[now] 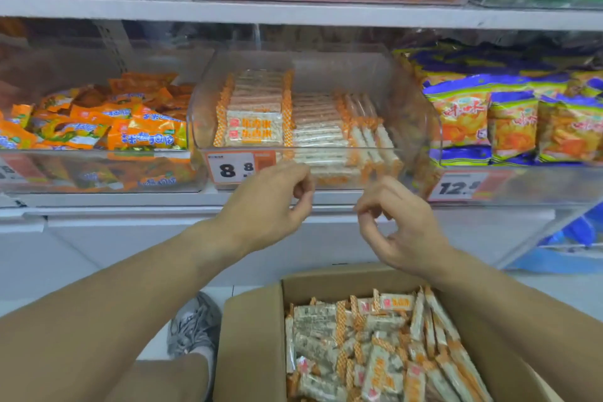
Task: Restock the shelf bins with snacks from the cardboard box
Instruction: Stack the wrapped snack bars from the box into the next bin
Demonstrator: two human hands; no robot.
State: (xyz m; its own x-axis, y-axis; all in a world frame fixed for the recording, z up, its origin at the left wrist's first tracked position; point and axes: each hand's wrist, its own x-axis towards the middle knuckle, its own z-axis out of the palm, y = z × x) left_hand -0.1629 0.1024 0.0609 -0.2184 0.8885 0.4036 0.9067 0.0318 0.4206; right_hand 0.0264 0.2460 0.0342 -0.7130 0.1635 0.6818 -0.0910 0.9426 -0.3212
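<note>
Snack bin (421, 127) just beyond left hand (270, 206) and right hand (401, 225), both loosely curled, empty.

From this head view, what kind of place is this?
Most likely a shop's snack aisle: clear shelf bins of wrapped snacks, price tags on the bin fronts, and a cardboard box of matching snack bars below for restocking.

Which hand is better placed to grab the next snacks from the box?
Right, probably. The right hand hangs almost directly above the cardboard box of snack bars; the left hand sits further left, past the box's edge. Both appear empty.
</note>
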